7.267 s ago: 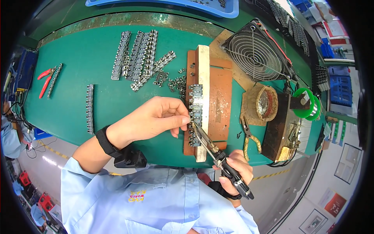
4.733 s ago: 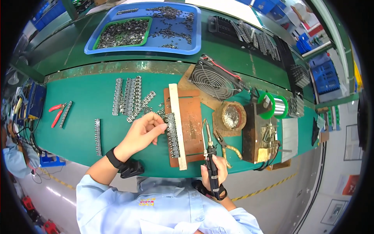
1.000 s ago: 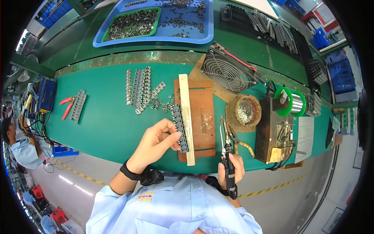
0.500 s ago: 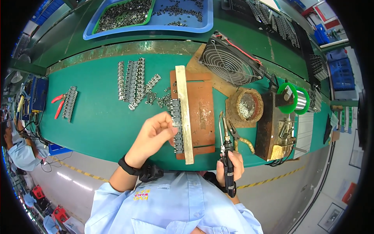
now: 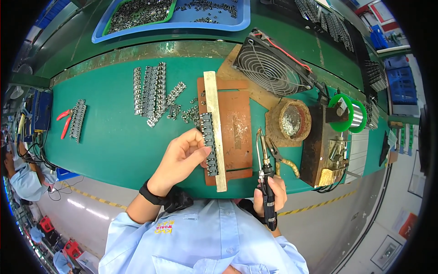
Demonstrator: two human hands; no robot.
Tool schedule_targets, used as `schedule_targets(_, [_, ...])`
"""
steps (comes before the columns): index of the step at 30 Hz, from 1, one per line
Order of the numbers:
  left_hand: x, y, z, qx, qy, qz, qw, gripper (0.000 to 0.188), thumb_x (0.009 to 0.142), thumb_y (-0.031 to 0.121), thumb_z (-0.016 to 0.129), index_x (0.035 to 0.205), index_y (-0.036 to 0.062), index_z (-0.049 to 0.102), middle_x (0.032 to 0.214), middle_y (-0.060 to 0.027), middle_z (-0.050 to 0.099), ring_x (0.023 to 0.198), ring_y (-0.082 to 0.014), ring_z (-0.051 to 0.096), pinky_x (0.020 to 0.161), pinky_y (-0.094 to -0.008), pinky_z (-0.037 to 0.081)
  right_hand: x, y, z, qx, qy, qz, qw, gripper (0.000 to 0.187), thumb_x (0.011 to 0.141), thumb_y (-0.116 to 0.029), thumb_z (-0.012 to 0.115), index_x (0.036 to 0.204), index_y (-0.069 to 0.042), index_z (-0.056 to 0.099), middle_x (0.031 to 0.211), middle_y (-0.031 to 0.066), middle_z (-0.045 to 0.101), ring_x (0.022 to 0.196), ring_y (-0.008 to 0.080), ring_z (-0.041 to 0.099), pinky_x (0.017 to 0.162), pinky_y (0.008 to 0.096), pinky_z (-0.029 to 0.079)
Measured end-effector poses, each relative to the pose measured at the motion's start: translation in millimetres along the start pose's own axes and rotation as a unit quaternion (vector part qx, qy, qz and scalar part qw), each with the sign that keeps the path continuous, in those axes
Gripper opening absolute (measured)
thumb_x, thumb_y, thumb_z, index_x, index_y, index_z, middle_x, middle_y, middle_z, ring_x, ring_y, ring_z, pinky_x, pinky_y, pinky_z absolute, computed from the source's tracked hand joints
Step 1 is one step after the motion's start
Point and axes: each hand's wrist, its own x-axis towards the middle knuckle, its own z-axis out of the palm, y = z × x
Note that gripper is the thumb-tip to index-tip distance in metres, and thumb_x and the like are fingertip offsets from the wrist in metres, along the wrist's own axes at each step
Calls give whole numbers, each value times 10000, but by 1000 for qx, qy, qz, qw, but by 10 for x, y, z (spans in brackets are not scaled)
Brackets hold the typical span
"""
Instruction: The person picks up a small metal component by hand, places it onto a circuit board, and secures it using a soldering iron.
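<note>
My left hand (image 5: 183, 155) pinches a dark strip of small components (image 5: 208, 139) between thumb and fingers. That strip lies along the left side of a pale metal bar (image 5: 215, 123), which rests on a reddish-brown board (image 5: 237, 132). In my right hand (image 5: 272, 195) is a black soldering iron (image 5: 268, 198), its metal tip pointing away from me, apart from the strip. Pliers with worn yellow handles (image 5: 285, 162) lie just beyond that hand. Several finished-looking strips (image 5: 154, 91) and loose small metal parts (image 5: 188, 114) lie left of the board.
A black fan (image 5: 273, 66) stands behind the board. Right of it are a round solder pot (image 5: 292, 121) and a green solder wire spool (image 5: 347, 114) on a metal stand. Red-handled pliers (image 5: 66, 123) lie far left. A blue tray (image 5: 210, 26) of parts sits at the back.
The view has shifted slightly. My left hand still pinches the strip against the bar, and the soldering iron stays in my right hand in nearly the same place.
</note>
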Motion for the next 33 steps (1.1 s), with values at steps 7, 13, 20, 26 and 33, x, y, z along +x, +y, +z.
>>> schedule_targets(7, [-9,-26,-4,12,2,5,1000,113,861,46,528,789,27,443,713,3,525,641,-52,527,570,-211,442,-4,5,8,5,5,-4,1000,388,770,-111,609,1109,22,473,764,145,560,590,182,498,546,298,412])
schedule_targets(13, [-2,-7,4,23,-1,4,1000,121,866,48,524,786,22,436,709,5,526,638,-47,522,569,-213,442,-10,-18,6,7,6,4,1000,392,754,-102,627,1099,13,481,768,143,561,617,213,512,571,318,428])
schedule_targets(20, [-69,49,51,204,70,58,975,166,803,91,606,873,12,478,826,-57,543,708,-115,548,601,-258,452,-9,-70,-14,24,5,51,998,394,724,-73,663,1073,1,496,786,147,565,670,277,543,622,368,461])
schedule_targets(26, [-158,410,140,636,70,260,723,599,682,234,701,1189,13,472,1226,-143,467,1155,-284,435,965,-451,309,-11,-57,-36,26,2,49,998,387,741,-85,647,1082,7,490,779,151,564,653,246,532,606,343,448])
schedule_targets(33, [-146,459,179,668,-1,182,722,686,676,303,702,1249,33,439,1359,-88,367,1277,-307,291,1048,-519,85,-3,-53,-42,43,2,48,998,389,726,-69,663,1069,8,499,789,152,565,677,275,546,626,360,461])
